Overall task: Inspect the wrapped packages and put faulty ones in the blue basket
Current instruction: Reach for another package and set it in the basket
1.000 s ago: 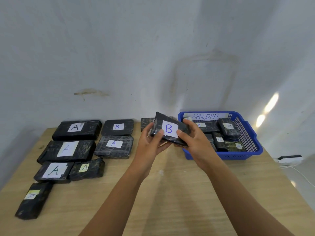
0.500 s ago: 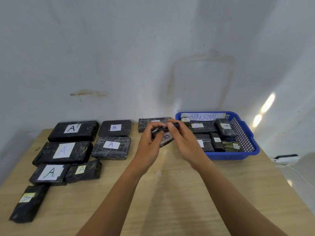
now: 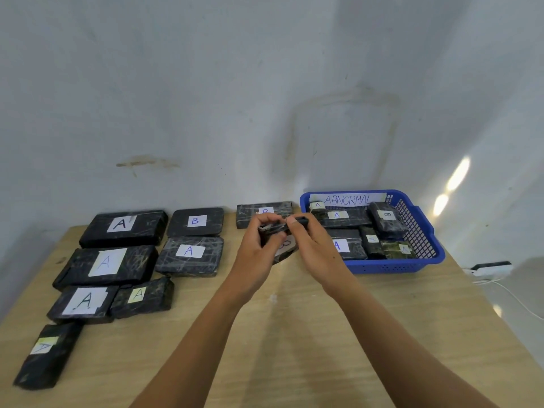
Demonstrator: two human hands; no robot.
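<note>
The blue basket (image 3: 391, 265) is sitting on the wooden table (image 3: 294, 343), wearing a paper sign (image 3: 347, 199) reading ABNORMAL on its back wall. Inside it at least six black wrapped packages are lying crowded together. A long package marked A (image 3: 350, 219) is lying along the back, and a package marked B (image 3: 387, 219) is tilting in the back right corner. A greenish package (image 3: 397, 250) is lying at the front right.

Just left of the basket, both hands are holding the held package (image 3: 284, 248) above the table, tilted, with its white label facing down toward the person. The left hand (image 3: 257, 251) is curling its fingers round the package's left end. The right hand (image 3: 316, 245) is pinching its upper edge between thumb and forefinger. The right hand is also covering the basket's front left corner and part of a package inside.

Left of the basket, behind the fingers, a half-hidden package (image 3: 250, 213) is lying against the wall (image 3: 265, 98). Farther left of the basket, seven sorted packages (image 3: 190, 254) are lying in rows, six marked A and one marked B. Right of the basket, a white power strip (image 3: 490, 267) is lying beyond the table.
</note>
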